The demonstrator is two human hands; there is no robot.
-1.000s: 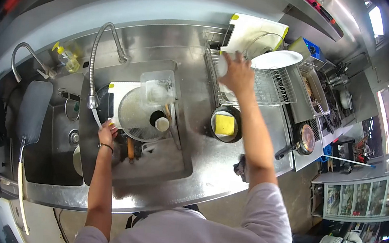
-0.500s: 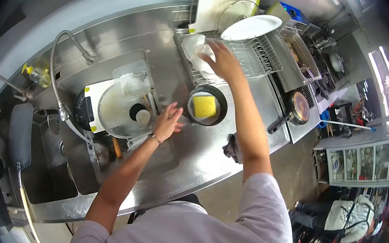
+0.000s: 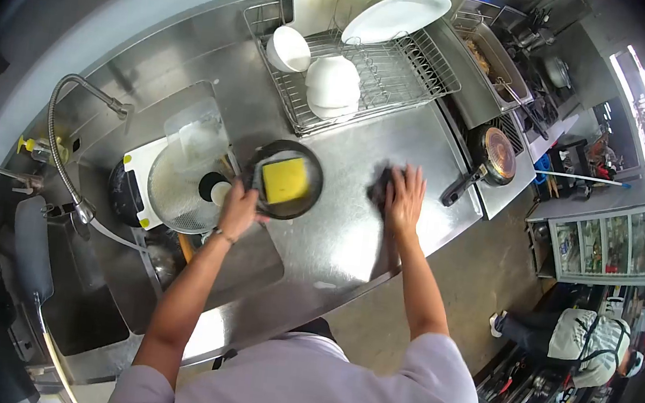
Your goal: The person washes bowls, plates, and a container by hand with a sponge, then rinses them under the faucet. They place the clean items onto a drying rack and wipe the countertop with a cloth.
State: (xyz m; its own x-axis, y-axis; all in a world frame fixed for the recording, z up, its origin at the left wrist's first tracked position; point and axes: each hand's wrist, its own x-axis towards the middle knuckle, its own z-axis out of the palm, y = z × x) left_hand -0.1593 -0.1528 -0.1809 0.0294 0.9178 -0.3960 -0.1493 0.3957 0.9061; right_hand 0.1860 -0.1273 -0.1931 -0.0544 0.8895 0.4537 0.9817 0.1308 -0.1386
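Note:
My left hand (image 3: pixel 240 212) is closed on the near-left rim of a round black pan (image 3: pixel 314 187), its fingertips partly hidden by blur. A yellow sponge (image 3: pixel 285 180) lies inside the pan, on something pale. Farther right, my right hand (image 3: pixel 406 199) presses a dark cloth (image 3: pixel 379 186) against the steel counter (image 3: pixel 341 243), fingers stretched over it. The cloth is blurred and partly covered by the hand. Beyond the pan, one white bowl (image 3: pixel 288 49) is tilted and a stack of white bowls (image 3: pixel 332 86) rests on a wire dish rack (image 3: pixel 385 73).
Left of the pan, a round mesh strainer (image 3: pixel 181 185) and a clear plastic container (image 3: pixel 201 133) crowd the sink area. A flexible faucet (image 3: pixel 58 112) arches over it. A white oval plate (image 3: pixel 397 19) leans at the rack's back. A frying pan (image 3: pixel 494 157) sits right; a person (image 3: pixel 589 339) stands beyond.
My right hand has left the white bowls and come down onto the dark cloth, which has moved away from the counter's front edge. My left hand has taken the pan's rim; the pan has shifted left.

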